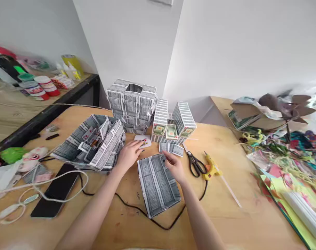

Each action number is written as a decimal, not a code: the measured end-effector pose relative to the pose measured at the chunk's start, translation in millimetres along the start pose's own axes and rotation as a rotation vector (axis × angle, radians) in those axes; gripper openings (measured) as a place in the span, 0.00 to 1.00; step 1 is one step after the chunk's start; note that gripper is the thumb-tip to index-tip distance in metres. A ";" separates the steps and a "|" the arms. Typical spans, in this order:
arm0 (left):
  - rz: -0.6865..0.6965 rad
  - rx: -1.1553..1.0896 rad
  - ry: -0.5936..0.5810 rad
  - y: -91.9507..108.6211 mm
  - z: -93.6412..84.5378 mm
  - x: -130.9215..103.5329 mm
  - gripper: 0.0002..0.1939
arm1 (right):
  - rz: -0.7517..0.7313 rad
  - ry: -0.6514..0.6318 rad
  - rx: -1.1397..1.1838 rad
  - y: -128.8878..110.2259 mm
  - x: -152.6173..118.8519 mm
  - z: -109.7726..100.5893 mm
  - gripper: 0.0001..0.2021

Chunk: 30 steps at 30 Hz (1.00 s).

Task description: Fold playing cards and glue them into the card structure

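Observation:
My left hand [129, 155] lies on the wooden table, fingers spread, fingertips touching a face-up playing card [143, 141]. My right hand [174, 164] rests on the far edge of a flat panel of glued grey-backed cards [158, 184] and pinches it; the grip is partly hidden. Just beyond my right hand lies a small strip of cards [171, 148]. An open box built of cards [91, 143] with loose cards inside sits left of my left hand. A taller card block [131, 104] and card-built walls [173, 121] stand behind.
Scissors [195, 164] and a yellow glue gun [211, 167] lie right of the panel, its black cord [137, 208] looping under my arms. A phone [56, 194] and white cable [22, 203] lie at the left. Craft scraps [285, 152] pile at the right. Jars [40, 85] stand on a side table.

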<state>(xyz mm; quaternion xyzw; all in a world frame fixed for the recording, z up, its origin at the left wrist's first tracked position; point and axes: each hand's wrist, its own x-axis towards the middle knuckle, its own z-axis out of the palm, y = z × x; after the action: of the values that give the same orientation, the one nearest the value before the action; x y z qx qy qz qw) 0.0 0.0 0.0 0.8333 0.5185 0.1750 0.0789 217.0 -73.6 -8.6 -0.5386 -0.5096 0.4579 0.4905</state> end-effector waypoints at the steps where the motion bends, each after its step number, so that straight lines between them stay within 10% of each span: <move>1: 0.002 0.015 -0.038 0.3 3.1 5.6 0.21 | -0.006 -0.023 0.007 -0.6 1.2 -0.2 0.20; 10: 0.038 0.093 -0.058 0.8 4.6 18.8 0.14 | -0.014 -0.135 -0.020 -3.8 17.3 -8.2 0.15; 20: 0.350 0.054 0.378 26.5 -14.7 12.1 0.13 | 0.040 0.122 -0.209 -17.4 38.7 -8.0 0.22; 25: 0.635 0.006 0.321 53.5 -20.0 6.8 0.12 | 0.159 -0.020 -0.090 -34.2 39.0 -2.4 0.20; 30: 0.483 -0.156 0.203 63.3 -17.6 6.8 0.12 | 0.198 0.011 0.070 -27.1 37.7 -8.8 0.16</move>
<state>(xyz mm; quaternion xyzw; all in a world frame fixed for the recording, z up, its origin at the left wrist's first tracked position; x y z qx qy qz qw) 49.1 -23.3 37.6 0.9025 0.2948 0.3105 0.0463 225.3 -36.6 19.5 -0.5713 -0.4349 0.5186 0.4643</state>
